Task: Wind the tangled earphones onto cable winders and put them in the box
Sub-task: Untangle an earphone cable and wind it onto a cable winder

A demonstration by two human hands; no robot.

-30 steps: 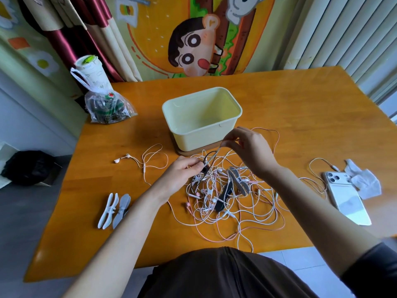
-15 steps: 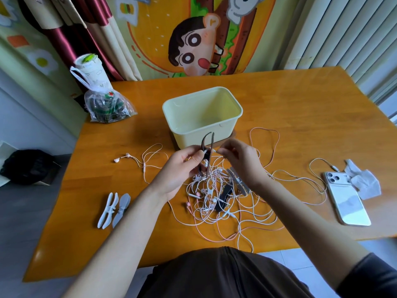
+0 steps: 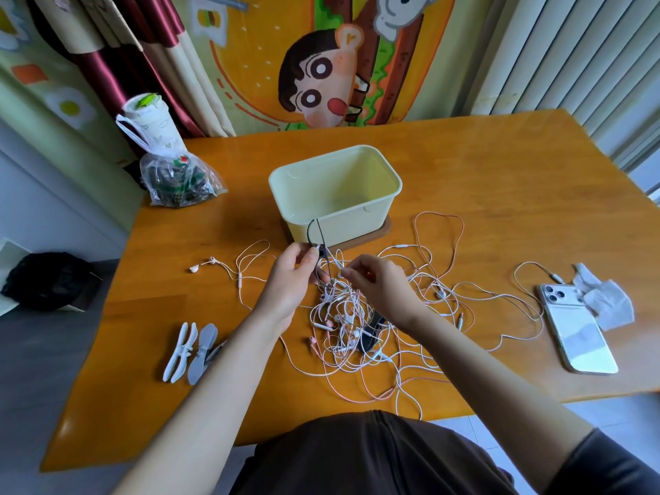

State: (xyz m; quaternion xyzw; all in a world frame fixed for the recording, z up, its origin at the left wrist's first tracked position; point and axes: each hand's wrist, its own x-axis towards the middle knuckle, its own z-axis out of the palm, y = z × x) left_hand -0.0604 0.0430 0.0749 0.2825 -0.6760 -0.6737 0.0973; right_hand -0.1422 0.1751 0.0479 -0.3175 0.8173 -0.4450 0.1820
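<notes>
L hand [image 3: 289,280]: black loop [image 3: 315,230] (upright); R hand [image 3: 375,284]: white wires [image 3: 337,302]

Desk [image 3: 500,180]: glossy varnished wood. Box [image 3: 357,223]: smooth pale plastic. Bag [image 3: 178,184]: clear crinkled plastic. Phone [image 3: 578,334]: glossy white back. Curtain [image 3: 118,66]: shiny satin cloth.

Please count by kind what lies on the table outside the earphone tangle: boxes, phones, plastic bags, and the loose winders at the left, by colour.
Box: 1
Phone: 1
Plastic bag: 1
White winder: 1
Grey winder: 1
Total: 5
</notes>
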